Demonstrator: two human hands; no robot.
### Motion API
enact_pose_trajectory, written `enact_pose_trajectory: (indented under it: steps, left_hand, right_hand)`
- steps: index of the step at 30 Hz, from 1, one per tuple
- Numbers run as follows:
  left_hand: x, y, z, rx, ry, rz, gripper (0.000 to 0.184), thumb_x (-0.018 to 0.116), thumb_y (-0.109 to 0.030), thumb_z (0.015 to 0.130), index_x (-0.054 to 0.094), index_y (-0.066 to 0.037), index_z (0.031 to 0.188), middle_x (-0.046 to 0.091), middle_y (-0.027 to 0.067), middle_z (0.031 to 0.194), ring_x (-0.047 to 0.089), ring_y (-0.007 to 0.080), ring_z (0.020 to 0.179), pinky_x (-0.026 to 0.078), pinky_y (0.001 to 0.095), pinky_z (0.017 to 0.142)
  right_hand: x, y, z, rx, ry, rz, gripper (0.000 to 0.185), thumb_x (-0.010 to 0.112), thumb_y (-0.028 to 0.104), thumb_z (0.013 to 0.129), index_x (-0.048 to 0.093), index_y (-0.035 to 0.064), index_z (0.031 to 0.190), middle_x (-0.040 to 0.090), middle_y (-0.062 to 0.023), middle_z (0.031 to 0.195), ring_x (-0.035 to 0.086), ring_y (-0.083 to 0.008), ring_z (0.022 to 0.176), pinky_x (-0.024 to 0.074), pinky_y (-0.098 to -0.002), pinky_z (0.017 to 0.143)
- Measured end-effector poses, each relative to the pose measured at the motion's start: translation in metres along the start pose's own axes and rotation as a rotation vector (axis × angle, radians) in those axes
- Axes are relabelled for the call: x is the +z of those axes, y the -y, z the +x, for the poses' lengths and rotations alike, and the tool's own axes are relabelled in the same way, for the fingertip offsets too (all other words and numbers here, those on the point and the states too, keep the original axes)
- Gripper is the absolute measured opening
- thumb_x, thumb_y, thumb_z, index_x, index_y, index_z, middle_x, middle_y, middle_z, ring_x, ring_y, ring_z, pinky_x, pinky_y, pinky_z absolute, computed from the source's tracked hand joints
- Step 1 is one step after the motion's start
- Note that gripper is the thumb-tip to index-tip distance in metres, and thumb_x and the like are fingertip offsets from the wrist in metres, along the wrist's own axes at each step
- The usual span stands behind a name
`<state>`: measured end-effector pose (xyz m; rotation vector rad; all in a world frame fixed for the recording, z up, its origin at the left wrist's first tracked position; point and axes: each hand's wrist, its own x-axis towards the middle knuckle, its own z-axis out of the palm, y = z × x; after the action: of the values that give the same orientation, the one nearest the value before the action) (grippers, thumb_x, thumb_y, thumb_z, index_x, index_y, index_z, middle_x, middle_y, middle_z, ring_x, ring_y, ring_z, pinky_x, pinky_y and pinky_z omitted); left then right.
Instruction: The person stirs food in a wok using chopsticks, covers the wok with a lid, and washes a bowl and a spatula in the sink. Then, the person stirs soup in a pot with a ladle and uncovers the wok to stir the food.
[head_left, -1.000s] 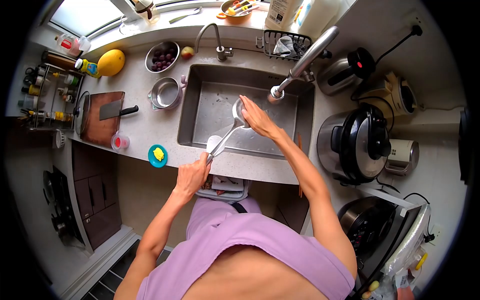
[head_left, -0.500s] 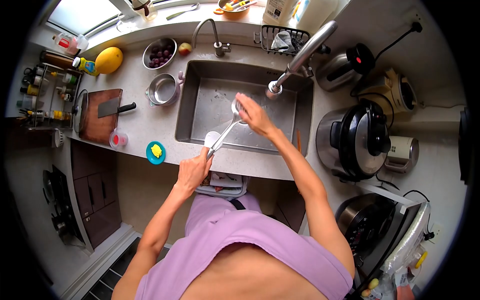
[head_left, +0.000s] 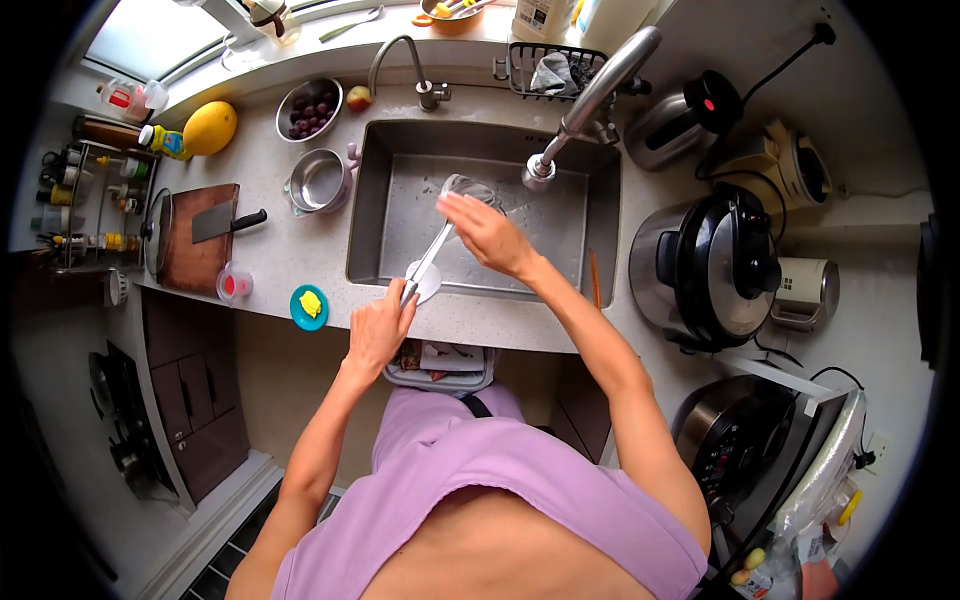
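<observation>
Left hand (head_left: 378,326) is closed round the ladle (head_left: 431,257), which points to one o'clock over the sink (head_left: 553,240); right hand (head_left: 494,238), open-palmed by its head, apparently rubs; another stroke would call for steady hold.

One metal ladle (head_left: 432,253), silvery and with a long straight handle, is held slantwise over the sink (head_left: 570,230). The near end of the handle is gripped by the left hand (head_left: 378,328). The rounded head is directed away from the body; it is blurred, and is partly hidden by the right hand (head_left: 487,235).
</observation>
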<state>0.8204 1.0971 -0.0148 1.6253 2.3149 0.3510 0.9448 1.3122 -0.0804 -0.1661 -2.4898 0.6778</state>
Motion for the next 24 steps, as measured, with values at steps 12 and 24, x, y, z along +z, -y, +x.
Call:
enact_pose_trajectory:
  steps: [12,24]
  left_hand:
    - [0.001,-0.004,0.007,0.024,-0.002,0.004,0.024,0.055,-0.028,0.089,0.05,-0.007,0.099,0.056,0.0144,0.053,0.058,0.0336,0.049,0.043,0.0438,0.043]
    - [-0.006,-0.01,0.007,0.005,0.04,-0.005,0.022,0.056,-0.027,0.089,0.05,-0.006,0.096,0.057,0.016,0.057,0.059,0.0362,0.055,0.043,0.0446,0.047]
  right_hand:
    - [-0.009,-0.007,-0.016,-0.113,-0.101,-0.179,0.033,0.06,0.001,0.076,0.061,0.0006,0.109,0.061,-0.0132,0.111,0.059,-0.025,0.106,0.049,-0.0337,0.093]
    - [-0.018,-0.017,-0.01,-0.125,-0.055,-0.186,0.038,0.063,0.0,0.069,0.058,0.0001,0.106,0.059,-0.0108,0.106,0.059,-0.0253,0.101,0.0513,-0.0329,0.087]
